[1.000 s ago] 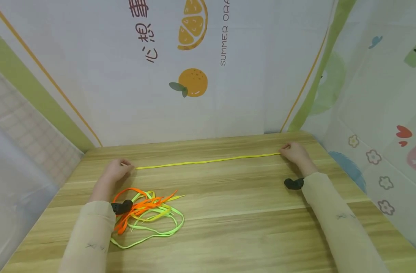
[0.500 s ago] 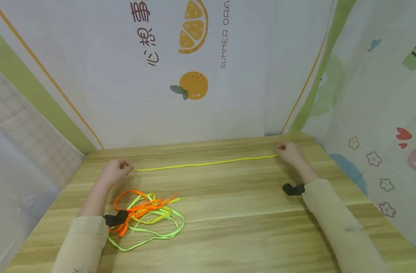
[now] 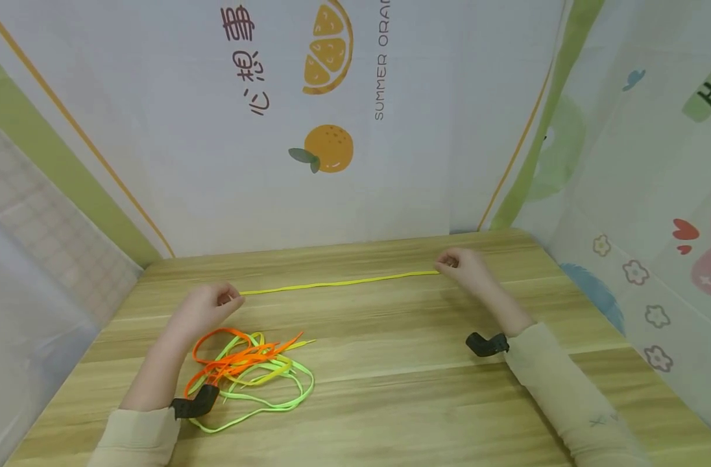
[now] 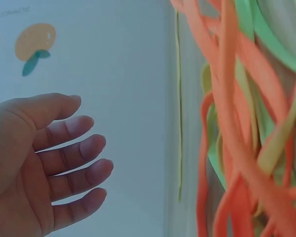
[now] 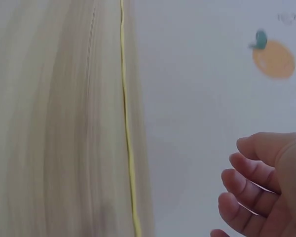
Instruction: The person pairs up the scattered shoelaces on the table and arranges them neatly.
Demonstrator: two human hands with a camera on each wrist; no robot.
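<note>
A flat yellow shoelace lies stretched nearly straight across the far part of the table. My left hand hovers by its left end, fingers loosely bent. In the left wrist view that hand holds nothing, and the lace's tip lies apart from it. Near the lace's right part is my right hand, hiding that end in the head view. The right wrist view shows this hand with relaxed fingers, thumb apart from them, and nothing between. There the yellow lace rests on the wood.
A tangled heap of orange, yellow and light green laces lies on the wooden table at the left, beside my left forearm. A white printed cloth hangs behind the table's far edge. Another printed cloth hangs at the right.
Both hands have drawn inward from the lace's ends, the right one moving left and the left one moving right. Their fingers have come off the lace, which stays stretched out.
</note>
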